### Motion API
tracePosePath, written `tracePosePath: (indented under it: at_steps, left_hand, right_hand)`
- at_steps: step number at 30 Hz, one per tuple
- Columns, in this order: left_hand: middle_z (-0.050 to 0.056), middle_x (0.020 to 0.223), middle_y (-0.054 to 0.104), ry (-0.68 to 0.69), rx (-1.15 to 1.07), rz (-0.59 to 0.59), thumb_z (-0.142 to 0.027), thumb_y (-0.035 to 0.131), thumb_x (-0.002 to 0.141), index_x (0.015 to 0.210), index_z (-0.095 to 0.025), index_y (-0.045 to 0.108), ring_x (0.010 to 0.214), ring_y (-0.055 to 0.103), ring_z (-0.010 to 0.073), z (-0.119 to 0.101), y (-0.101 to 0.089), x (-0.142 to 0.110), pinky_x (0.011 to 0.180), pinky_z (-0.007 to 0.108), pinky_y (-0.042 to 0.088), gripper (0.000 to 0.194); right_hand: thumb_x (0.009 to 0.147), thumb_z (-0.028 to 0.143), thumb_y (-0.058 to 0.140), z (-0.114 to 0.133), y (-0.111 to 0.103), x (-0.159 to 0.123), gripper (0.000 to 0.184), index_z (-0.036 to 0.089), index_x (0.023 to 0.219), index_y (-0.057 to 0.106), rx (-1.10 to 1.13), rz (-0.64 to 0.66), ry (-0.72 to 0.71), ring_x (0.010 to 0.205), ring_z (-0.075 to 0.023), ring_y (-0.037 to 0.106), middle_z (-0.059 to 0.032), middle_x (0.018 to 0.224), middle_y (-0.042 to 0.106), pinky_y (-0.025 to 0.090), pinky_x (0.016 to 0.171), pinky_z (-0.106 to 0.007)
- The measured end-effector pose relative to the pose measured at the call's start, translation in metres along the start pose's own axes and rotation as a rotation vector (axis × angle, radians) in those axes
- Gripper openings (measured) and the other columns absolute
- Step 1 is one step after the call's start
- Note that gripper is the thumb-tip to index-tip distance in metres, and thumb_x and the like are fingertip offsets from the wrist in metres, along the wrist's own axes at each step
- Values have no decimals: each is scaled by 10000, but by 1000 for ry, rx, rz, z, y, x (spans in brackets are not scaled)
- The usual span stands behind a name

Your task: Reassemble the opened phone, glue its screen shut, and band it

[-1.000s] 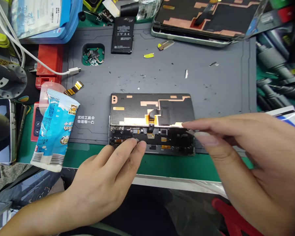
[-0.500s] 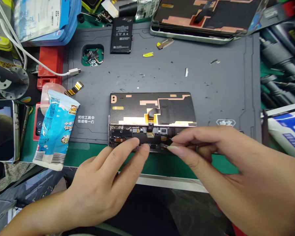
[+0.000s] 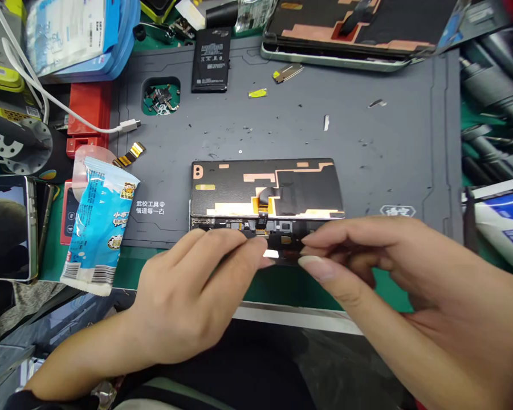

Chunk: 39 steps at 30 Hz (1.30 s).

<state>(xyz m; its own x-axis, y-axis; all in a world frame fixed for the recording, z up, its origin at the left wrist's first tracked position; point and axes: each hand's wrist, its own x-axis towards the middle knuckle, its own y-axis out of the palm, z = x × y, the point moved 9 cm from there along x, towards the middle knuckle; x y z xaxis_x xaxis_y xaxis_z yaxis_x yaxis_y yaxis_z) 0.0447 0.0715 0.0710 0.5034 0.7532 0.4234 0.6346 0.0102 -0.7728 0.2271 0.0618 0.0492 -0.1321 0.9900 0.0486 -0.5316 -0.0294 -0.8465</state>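
Observation:
An opened phone (image 3: 290,242) lies on the grey work mat, its inner parts showing along the near side. Its screen panel (image 3: 235,188) is turned back-side up along the far side, joined by a short flex cable (image 3: 263,218). My left hand (image 3: 196,279) is closed in a pinch over the phone's near edge, with a small bright plate (image 3: 271,254) at its thumb tip. My right hand (image 3: 367,256) is pinched at the phone's right part, thumb and index finger close together. Whatever lies between those right fingertips is too small to make out.
A battery (image 3: 211,60) and another opened device (image 3: 337,60) lie at the far side of the grey mat (image 3: 188,136). To the left are a blue snack packet (image 3: 98,228), a white cable plug (image 3: 129,125) and a phone (image 3: 11,228). Tools (image 3: 491,91) crowd the right.
My left hand has moved slightly up and right, its thumb and index finger closing into a pinch. A bright small plate now shows at its thumb. My right hand has shifted slightly right.

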Motion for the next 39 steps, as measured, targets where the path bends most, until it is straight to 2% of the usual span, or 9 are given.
tracePosePath:
  at_steps: [5,9,13,16,19,22,26,32,39]
  left_hand:
    - [59,1045,820,-13,43,6,-90,727,1045,1202,-117,773,830,710,139,2,6,7,754,295,628,166]
    - [76,1046,824,29,52,21,-112,726,1052,1193,-95,768,835,707,152,-2,6,10,747,310,624,149]
    - [88,1106,830,23,30,37,-73,756,1020,1228,-91,771,884,721,160,-2,8,8,799,318,625,209]
    - [72,1098,836,29,26,25,-73,741,1032,1231,-106,771,865,727,149,-2,8,8,767,312,624,203]
    - [46,1059,840,19,47,10,-117,749,1048,1218,-126,774,820,717,130,-2,7,8,721,297,615,171]
    - [58,1084,838,7,98,22,-225,754,1074,1266,-125,767,879,744,140,-2,4,7,787,300,637,217]
    - [77,1107,818,-26,130,92,-193,685,1106,1297,-122,762,895,730,147,-1,-1,0,807,300,619,218]
    - [79,1136,796,34,172,175,-137,672,1083,1373,-86,722,897,729,188,-9,4,-11,768,334,608,298]
    - [87,1315,798,88,288,325,-226,633,1127,1540,-36,595,1027,789,220,-12,22,-17,777,360,650,456]
  right_hand:
    - [1143,395,566,2,4,0,124,315,1167,658,-7,-5,-19,919,-207,719,-1,1051,727,557,776,-364]
    - [1136,312,597,10,9,2,86,299,1201,652,-31,-6,-86,980,-209,713,-8,1076,727,550,848,-377]
    - [1141,260,580,16,10,5,101,283,1208,652,-46,-8,-132,958,-200,700,-14,1063,729,554,818,-358]
    - [1136,243,593,19,9,7,97,276,1204,654,-24,-10,-166,954,-195,690,-12,1061,731,545,815,-355]
    - [1114,189,615,20,9,9,104,251,1186,657,-20,-9,-200,945,-212,673,-31,1041,727,537,810,-379]
    - [1090,136,620,19,12,10,138,218,1194,659,-51,0,-222,943,-241,657,-63,1040,737,533,794,-412]
    - [1044,124,668,16,10,9,211,222,1230,673,-71,-6,-259,931,-264,659,-70,1101,755,527,799,-451]
    - [1021,65,535,16,8,9,371,250,1312,675,-62,21,-271,964,-299,671,-70,1140,755,504,767,-465]
    - [1038,72,526,26,14,13,272,217,1203,686,-110,4,-374,884,-280,608,-80,1080,708,474,757,-475]
